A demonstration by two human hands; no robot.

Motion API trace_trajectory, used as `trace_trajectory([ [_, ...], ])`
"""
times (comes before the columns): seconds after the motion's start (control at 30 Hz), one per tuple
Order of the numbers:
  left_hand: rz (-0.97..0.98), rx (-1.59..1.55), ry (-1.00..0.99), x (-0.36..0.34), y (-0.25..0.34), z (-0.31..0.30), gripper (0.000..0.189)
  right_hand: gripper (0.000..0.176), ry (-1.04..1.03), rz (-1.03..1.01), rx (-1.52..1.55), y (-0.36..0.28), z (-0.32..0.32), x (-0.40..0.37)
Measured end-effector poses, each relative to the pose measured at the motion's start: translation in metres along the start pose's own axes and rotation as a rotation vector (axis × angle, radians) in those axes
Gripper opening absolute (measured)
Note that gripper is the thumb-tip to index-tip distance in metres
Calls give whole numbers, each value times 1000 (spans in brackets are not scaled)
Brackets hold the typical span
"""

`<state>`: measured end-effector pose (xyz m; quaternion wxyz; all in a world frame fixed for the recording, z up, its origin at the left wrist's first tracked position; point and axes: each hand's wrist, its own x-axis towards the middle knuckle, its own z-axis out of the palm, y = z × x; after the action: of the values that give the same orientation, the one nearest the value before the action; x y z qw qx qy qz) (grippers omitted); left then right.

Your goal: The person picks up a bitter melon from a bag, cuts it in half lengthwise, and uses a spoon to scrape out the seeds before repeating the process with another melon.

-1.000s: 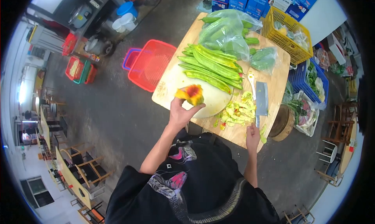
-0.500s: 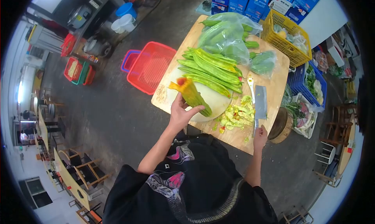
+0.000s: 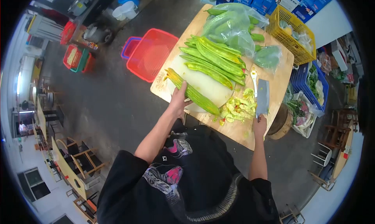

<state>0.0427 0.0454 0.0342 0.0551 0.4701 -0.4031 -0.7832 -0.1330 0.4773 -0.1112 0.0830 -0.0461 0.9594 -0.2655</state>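
Observation:
Closed around a long ridged bitter melon (image 3: 201,100), yellow-orange at its far end, is my left hand (image 3: 179,98). It holds the melon slantwise over the near part of a round white cutting board (image 3: 175,69). My right hand (image 3: 259,124) has its fingers wrapped round the handle of a cleaver (image 3: 263,95), whose broad blade lies on the wooden table (image 3: 279,81). Several more bitter melons (image 3: 215,60) lie side by side across the board. Between board and cleaver sits a heap of yellow-green pulp with red bits (image 3: 240,106). A white spoon (image 3: 254,81) lies left of the blade.
A clear plastic bag of green gourds (image 3: 228,26) and a smaller bag of greens (image 3: 268,56) lie at the table's far side. Left on the floor is a red basket (image 3: 150,54). Yellow (image 3: 302,56) and blue (image 3: 308,93) crates and a wooden stump (image 3: 283,126) stand right.
My left hand has turned the bitter melon from end-on to lengthwise, its lower end now towards the pulp. My right hand has moved slightly up at the cleaver's handle.

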Motion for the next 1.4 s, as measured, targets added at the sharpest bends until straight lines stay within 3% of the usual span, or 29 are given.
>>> trace_trajectory([
  [0.13, -61, -27, -44, 32, -21, -21, 65, 62, -34, 94, -67, -6, 8, 9],
  [0.17, -40, 13, 30, 35, -27, -22, 55, 63, -16, 93, -95, -6, 9, 11],
  [0.3, 23, -1, 147, 63, -48, -35, 57, 64, 37, 128, -94, 3, 16, 19],
  [0.43, 114, 89, 257, 88, -59, -38, 57, 62, 33, 219, -8, -45, -32, 8],
  [0.53, 161, 176, 327, 87, -53, -28, 58, 52, 164, 146, 7, -45, -45, -8],
  [0.63, 243, 241, 464, 84, -58, -22, 60, 37, 139, 26, 167, -60, -52, -33],
  [0.73, 309, 163, 487, 97, -78, -29, 61, 25, -81, -7, 512, -86, -36, -54],
  [0.83, 310, 31, 424, 95, -83, -31, 60, 29, -195, -251, 388, -141, -34, -62],
  [0.93, 279, -40, 372, 91, -83, -29, 58, 31, -311, -362, 187, -171, -20, -59],
  [1.07, 242, -82, 367, 92, -81, -27, 56, 31, -443, -507, 152, -205, -10, -44],
  [1.27, 178, -207, 377, 91, -82, -28, 49, 30, -508, -641, 44, -214, 2, -30],
  [1.4, 135, -238, 356, 91, -80, -30, 53, 31, -492, -713, 24, -209, 5, -30],
])
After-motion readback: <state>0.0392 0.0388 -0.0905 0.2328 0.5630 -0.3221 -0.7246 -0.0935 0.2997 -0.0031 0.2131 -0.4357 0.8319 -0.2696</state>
